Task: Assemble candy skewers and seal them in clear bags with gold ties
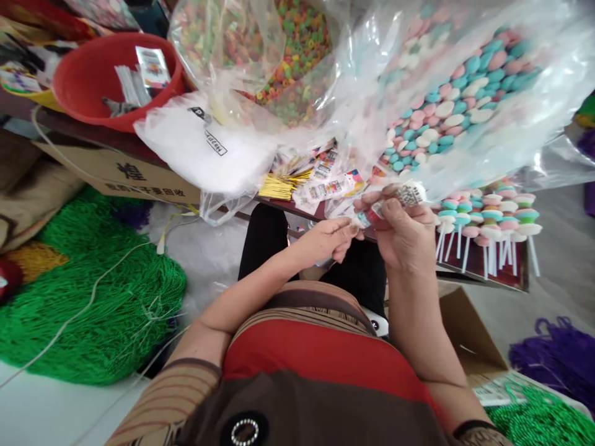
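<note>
My right hand (406, 229) is closed around a small printed clear wrapper (411, 193), with pink-red and pale blue showing at its lower part. What is inside it I cannot make out. My left hand (328, 241) pinches the wrapper's narrow end, fingertips pressed together close to the right hand. Just beyond the hands lie printed cards and packets (328, 186) and a bundle of yellow twist ties (276, 186). To the right of my right hand, several candy lollipops (493, 217) in stacked pastel discs lie with white sticks over the table edge.
Large clear bags hold pastel candy discs (460, 102) and small colourful rings (297, 68). A white bag (209, 148) and red basin (74, 93) stand left, above a cardboard box (125, 176). Green strands (93, 297) heap at left; purple strands (558, 359) lie at right.
</note>
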### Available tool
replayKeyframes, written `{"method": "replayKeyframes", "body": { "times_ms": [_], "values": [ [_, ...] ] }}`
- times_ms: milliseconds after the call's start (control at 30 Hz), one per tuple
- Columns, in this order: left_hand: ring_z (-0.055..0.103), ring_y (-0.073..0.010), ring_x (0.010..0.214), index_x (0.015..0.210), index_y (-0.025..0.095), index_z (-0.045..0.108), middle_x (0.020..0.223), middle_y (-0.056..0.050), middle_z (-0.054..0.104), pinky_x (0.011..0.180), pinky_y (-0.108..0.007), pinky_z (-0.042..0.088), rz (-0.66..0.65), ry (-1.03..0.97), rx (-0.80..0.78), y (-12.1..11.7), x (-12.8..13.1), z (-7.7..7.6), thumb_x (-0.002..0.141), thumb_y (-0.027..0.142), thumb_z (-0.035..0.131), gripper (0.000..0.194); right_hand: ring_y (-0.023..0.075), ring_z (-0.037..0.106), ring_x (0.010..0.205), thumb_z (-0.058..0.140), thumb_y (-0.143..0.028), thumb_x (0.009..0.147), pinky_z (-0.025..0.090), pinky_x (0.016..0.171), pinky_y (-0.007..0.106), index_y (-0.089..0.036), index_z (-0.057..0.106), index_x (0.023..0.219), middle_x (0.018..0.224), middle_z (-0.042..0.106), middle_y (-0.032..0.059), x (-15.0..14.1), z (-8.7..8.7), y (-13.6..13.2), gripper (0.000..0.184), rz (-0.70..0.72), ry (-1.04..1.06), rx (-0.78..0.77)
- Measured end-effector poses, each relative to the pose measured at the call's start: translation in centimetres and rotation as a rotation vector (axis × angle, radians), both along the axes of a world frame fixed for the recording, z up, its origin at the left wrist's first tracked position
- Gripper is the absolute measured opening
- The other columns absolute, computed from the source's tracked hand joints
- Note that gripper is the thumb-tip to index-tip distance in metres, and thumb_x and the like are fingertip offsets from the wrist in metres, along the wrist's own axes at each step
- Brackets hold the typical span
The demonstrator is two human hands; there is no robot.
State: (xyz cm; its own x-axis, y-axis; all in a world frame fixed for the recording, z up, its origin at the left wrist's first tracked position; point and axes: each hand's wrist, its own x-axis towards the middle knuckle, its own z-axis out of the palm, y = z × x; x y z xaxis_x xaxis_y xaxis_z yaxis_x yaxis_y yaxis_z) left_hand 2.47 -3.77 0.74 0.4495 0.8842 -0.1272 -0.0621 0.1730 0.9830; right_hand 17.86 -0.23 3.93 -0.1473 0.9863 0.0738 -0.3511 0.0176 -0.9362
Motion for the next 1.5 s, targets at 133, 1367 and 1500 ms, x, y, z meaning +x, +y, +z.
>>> {"method": "replayKeyframes", "body": {
  "times_ms": [133, 1367, 1500],
  "values": [
    [0.06, -0.0159, 0.07, 0.084, 0.02, 0.058, 0.072, -0.002, 0.06, 0.065, -0.027, 0.042, 0.366, 0.626, 0.447, 0.4, -0.9, -0.9, 0.102, 0.041, 0.048, 0.03, 0.0223, 0.077, 0.091, 0.081, -0.049, 0.082, 0.063, 0.08, 0.038, -0.028, 0.069, 0.092, 0.091, 0.078, 0.0005, -2.9, -0.8, 0.4, 0.026, -0.175, -0.098, 0.083],
    [0.062, -0.0048, 0.049, 0.09, 0.017, 0.056, 0.079, -0.001, 0.071, 0.04, -0.013, 0.039, 0.872, 0.155, -0.111, 6.0, -9.5, -3.5, 0.102, 0.051, 0.052, 0.036, 0.0288, 0.071, 0.093, 0.045, -0.017, 0.091, 0.049, 0.08, 0.036, -0.016, 0.079, 0.107, 0.099, 0.081, 0.0137, -9.6, -4.5, 13.4, 0.038, 0.261, -1.58, 0.596],
    [0.059, -0.005, 0.046, 0.087, 0.017, 0.055, 0.073, 0.0, 0.069, 0.039, -0.014, 0.038, 0.889, 0.104, -0.112, 5.9, -9.5, -3.4, 0.1, 0.05, 0.056, 0.035, 0.0292, 0.071, 0.089, 0.051, -0.016, 0.086, 0.051, 0.081, 0.038, -0.018, 0.079, 0.102, 0.094, 0.08, 0.0118, -9.1, -5.2, 13.3, 0.032, 0.141, -1.452, 0.516]
  ]
}}
